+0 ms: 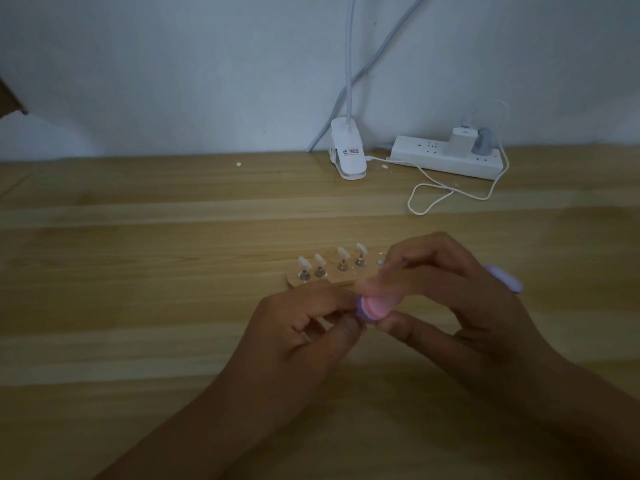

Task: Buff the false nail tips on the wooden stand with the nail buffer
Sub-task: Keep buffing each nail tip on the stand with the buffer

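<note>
False nail tips (343,252), four in view, pale and whitish, each stand tilted on a small metal holder along a wooden stand (313,280), which lies on the wooden table (138,306) just beyond the hands. The stand's right end is hidden behind the fingers. Just in front of it, the left hand (304,327) has its fingers curled, with thumb and forefinger drawn together at the near tip of the nail buffer (372,308). Whether they pinch anything cannot be told, as the spot is dim and blurred. The buffer is a rounded bar, pink on its face with purple and white layers at the edge. Its far end, pale purple, pokes out past the right hand (450,299), which grasps it with fingers above and thumb below. Farther back, near the wall, a white clip lamp base (348,150) stands on the table. To its right lies a white power strip (446,155) with plugs in it, and a thin white cable (450,192) loops in front.
</note>
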`<action>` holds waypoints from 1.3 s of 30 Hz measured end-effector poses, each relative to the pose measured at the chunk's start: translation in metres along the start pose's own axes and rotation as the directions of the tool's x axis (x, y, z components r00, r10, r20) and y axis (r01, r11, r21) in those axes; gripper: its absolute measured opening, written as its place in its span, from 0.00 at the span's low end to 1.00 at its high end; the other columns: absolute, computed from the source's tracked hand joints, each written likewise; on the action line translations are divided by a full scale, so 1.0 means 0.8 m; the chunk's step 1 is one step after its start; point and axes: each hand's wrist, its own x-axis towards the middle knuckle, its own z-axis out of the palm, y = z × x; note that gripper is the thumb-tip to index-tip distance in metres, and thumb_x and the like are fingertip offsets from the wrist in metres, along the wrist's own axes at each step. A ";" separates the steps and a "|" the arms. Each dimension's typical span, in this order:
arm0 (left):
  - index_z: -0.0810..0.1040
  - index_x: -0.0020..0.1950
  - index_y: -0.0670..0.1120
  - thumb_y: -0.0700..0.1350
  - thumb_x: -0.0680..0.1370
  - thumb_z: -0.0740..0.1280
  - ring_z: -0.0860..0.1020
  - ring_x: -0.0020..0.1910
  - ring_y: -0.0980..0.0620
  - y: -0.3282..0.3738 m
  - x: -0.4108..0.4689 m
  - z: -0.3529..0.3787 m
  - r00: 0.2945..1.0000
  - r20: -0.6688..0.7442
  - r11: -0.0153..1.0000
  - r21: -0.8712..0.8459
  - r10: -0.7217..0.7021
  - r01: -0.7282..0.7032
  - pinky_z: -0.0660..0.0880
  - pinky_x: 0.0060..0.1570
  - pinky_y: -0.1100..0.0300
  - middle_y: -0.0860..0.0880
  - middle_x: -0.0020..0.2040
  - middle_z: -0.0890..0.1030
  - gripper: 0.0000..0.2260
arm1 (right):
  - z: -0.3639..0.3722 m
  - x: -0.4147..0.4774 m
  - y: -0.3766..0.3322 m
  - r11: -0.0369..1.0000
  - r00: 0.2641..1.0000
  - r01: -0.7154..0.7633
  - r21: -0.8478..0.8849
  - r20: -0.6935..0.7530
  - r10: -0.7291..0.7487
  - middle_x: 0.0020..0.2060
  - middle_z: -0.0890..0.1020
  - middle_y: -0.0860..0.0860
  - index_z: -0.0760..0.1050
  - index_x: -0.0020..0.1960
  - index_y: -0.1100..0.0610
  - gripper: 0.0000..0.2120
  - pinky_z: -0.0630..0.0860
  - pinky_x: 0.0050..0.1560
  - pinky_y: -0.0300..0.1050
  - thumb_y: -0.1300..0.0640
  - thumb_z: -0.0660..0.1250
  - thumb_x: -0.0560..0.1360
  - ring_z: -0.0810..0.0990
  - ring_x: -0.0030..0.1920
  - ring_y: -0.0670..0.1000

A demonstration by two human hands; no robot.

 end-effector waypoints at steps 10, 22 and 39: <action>0.82 0.45 0.58 0.43 0.76 0.67 0.79 0.37 0.56 -0.001 0.000 -0.002 1.000 0.014 0.998 0.064 0.012 -0.013 0.74 0.36 0.61 0.55 0.38 0.82 0.09 | 0.001 -0.002 -0.001 0.973 0.992 0.094 -0.211 -0.062 -0.109 0.51 0.81 0.51 0.80 0.60 0.55 0.12 0.67 0.57 0.27 0.60 0.71 0.77 0.79 0.53 0.43; 0.84 0.45 0.44 0.39 0.77 0.66 0.83 0.36 0.54 -0.004 -0.001 0.002 0.988 0.090 0.964 -0.223 -0.124 0.142 0.72 0.35 0.72 0.47 0.36 0.84 0.07 | 0.004 -0.004 -0.002 0.977 0.994 0.075 -0.200 -0.065 -0.090 0.51 0.81 0.53 0.82 0.59 0.59 0.11 0.71 0.55 0.32 0.62 0.70 0.77 0.81 0.51 0.48; 0.84 0.45 0.48 0.37 0.76 0.69 0.84 0.38 0.52 -0.012 0.001 0.000 0.986 0.013 0.944 -0.287 -0.163 0.160 0.74 0.33 0.71 0.48 0.40 0.85 0.07 | -0.030 -0.002 0.055 0.858 0.948 -0.276 -0.433 0.022 0.316 0.53 0.82 0.53 0.84 0.57 0.54 0.12 0.75 0.57 0.52 0.58 0.75 0.74 0.78 0.56 0.59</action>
